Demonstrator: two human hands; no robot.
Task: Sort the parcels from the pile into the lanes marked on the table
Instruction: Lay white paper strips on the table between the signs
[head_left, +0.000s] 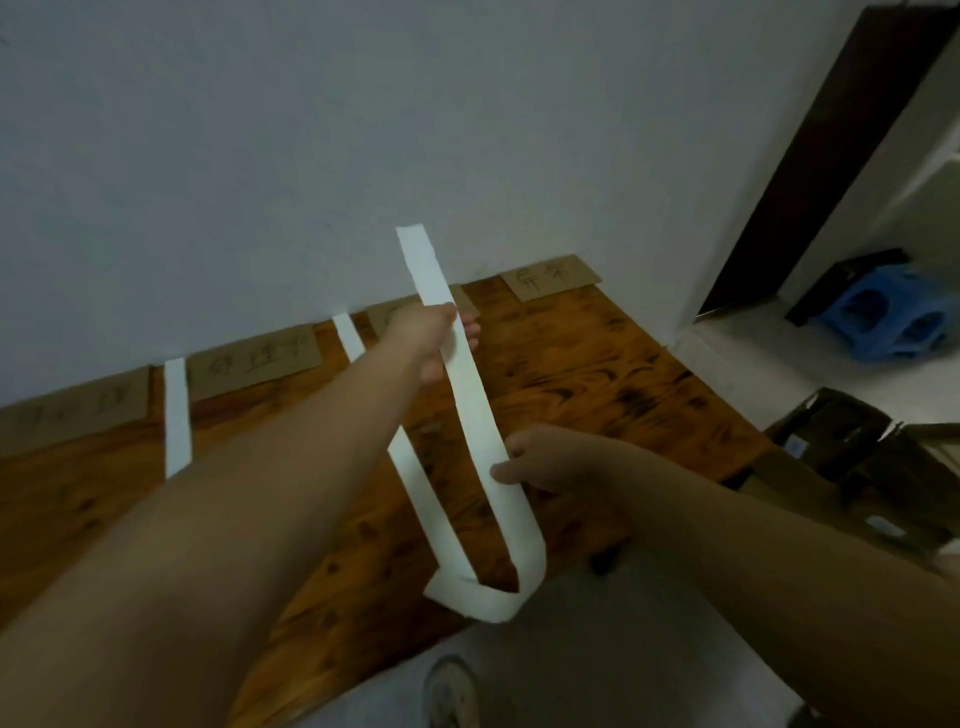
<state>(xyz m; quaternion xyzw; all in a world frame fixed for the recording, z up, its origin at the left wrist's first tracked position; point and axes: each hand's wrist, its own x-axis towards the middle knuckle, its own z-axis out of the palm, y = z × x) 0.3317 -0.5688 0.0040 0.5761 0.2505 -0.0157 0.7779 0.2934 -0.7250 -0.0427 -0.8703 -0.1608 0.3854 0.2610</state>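
A long white paper strip (470, 410) hangs in a loop over the wooden table (571, 374). My left hand (436, 338) grips it near its upper end, far out by the wall. My right hand (550, 457) pinches the same strip lower down, above the table's near right part. The loop's bottom curls past the table's front edge. Two other white strips (176, 415) (348, 338) lie flat on the table as lane dividers. Brown cardboard labels with handwriting (254, 358) (550, 278) lean along the wall. No parcels lie on the table.
A grey wall rises right behind the table. Right of the table, dark cardboard boxes (852, 457) sit on the pale floor, with a blue plastic stool (883, 317) beyond them by a dark door frame. A shoe (452, 691) shows below the table's front edge.
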